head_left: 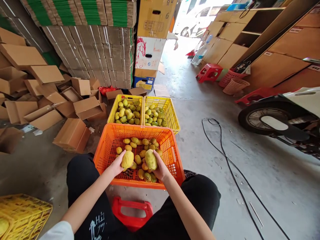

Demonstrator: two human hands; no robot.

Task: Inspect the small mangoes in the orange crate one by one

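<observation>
My left hand (118,164) grips a yellow, oval fruit (127,159) that looks like a small papaya. Wrapped around the side of a second, greener papaya (151,159) is my right hand (161,166). Both hands are over the orange plastic crate (100,155) between my knees. Inside this crate lie several more papayas (138,159), yellow to orange-green, with bare mesh showing at the left and right. Just beyond it, two yellow crates stand side by side, the left crate (112,108) and the right crate (172,113), both holding yellow-green papayas.
Empty cardboard boxes (72,133) are heaped at the left, before stacked flat cartons (100,50). A yellow crate (27,213) stands at lower left. Below me is a red stool (132,223). A black cable (227,156) crosses the right floor near a motorbike (275,120).
</observation>
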